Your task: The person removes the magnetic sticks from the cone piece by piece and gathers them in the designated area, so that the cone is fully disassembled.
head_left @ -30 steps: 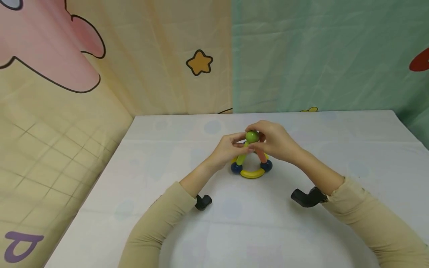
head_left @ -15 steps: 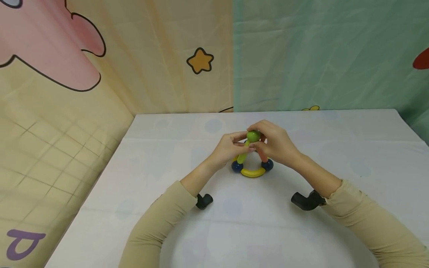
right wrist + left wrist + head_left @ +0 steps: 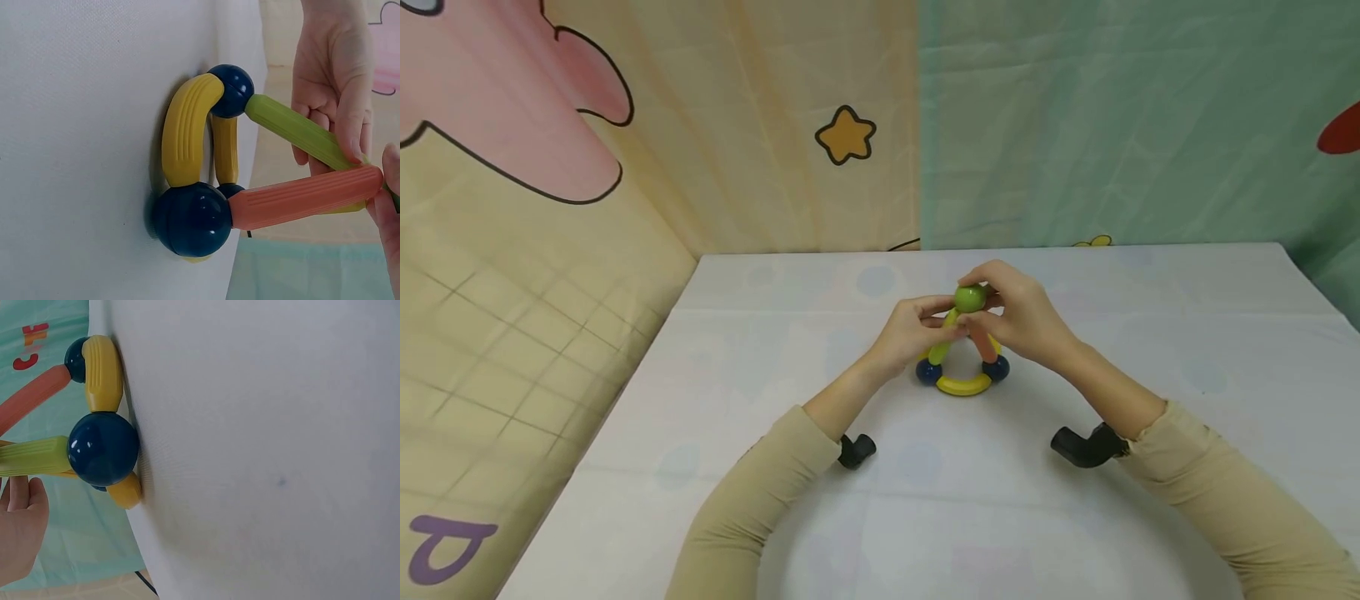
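I count two hands on my feed, both at the top of a single ball-and-rod frame standing on the white cloth-covered tabletop [image 3: 925,517], toward its far edge. The right hand [image 3: 1028,317] pinches one glossy green ball [image 3: 970,298] between thumb and fingers. The left hand [image 3: 910,337] pinches one straight, ribbed lime-green rod [image 3: 297,128] near its upper end, thumb on the near face in my right wrist view. I can't tell whether the green ball touches that rod, since fingers cover the spot.

At the base I make out three glossy dark-blue balls [image 3: 192,219], one of them partly hidden. Ribbed, curved yellow rods [image 3: 964,386] run between them; two show well in the right wrist view, and a yellow sliver shows under the nearest ball. The lime-green rod leans inward from one blue ball, and one straight, ribbed coral rod [image 3: 306,197] leans inward from another, so their upper ends come close together by the hands.

I also see two beige sleeves [image 3: 730,508], with two bent black tube-like pieces [image 3: 1086,446], one beside each cuff. One orange star [image 3: 846,135] is printed on the cloth backdrop [image 3: 760,183] behind.
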`<state>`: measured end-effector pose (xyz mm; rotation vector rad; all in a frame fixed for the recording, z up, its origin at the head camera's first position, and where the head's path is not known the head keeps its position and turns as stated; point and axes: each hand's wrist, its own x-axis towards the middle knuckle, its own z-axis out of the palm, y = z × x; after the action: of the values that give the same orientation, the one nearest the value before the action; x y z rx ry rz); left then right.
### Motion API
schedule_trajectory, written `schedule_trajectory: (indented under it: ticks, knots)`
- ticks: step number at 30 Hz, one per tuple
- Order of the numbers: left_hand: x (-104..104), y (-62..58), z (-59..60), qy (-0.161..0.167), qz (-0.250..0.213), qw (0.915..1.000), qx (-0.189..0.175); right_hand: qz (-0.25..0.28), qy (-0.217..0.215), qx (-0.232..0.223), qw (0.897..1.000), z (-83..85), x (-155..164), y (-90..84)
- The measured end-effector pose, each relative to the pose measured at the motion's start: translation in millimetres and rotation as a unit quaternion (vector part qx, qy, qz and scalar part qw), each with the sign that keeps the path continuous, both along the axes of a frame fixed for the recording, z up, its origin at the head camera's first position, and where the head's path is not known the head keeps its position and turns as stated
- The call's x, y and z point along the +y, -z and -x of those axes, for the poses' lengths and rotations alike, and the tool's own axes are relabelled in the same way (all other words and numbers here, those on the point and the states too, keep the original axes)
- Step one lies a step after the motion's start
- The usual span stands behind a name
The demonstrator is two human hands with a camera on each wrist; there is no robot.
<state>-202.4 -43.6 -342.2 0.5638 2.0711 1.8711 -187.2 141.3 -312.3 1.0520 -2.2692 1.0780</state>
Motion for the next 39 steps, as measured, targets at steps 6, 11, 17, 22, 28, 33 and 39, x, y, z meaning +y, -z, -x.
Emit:
schedule_trajectory:
  ticks: [6,11,17,22,28,33,39]
  knots:
    - [0.7,1.2,-1.5,0.005,-0.003,1.0000,-0.001,0.025,0.009,-0.048,0.998,0.9,5.0,1.0]
    - [1.8,0.5,-2.6,-0.001,0.001,1.0000,-0.010,0.048,0.020,-0.078,0.996,2.4,11.6,0.9]
    - [1.8,0.7,-2.0,-0.002,0.005,1.0000,-0.002,0.053,0.035,-0.094,0.993,2.5,20.6,-0.5]
    - [1.4,0.8,-1.7,-0.003,0.011,0.9999,0.006,0.046,0.050,-0.100,0.993,3.4,29.5,2.6]
    - [1.5,-0.2,-2.3,-0.004,0.014,0.9999,-0.001,0.043,0.058,-0.110,0.991,1.5,42.5,4.2]
    - [1.3,-2.0,-1.5,-0.004,0.022,0.9997,-0.006,0.025,0.078,-0.118,0.990,1.3,55.2,4.6]
    - [1.1,-3.5,-1.0,-0.005,0.032,0.9995,-0.005,-0.004,0.103,-0.129,0.986,2.5,71.6,9.2]
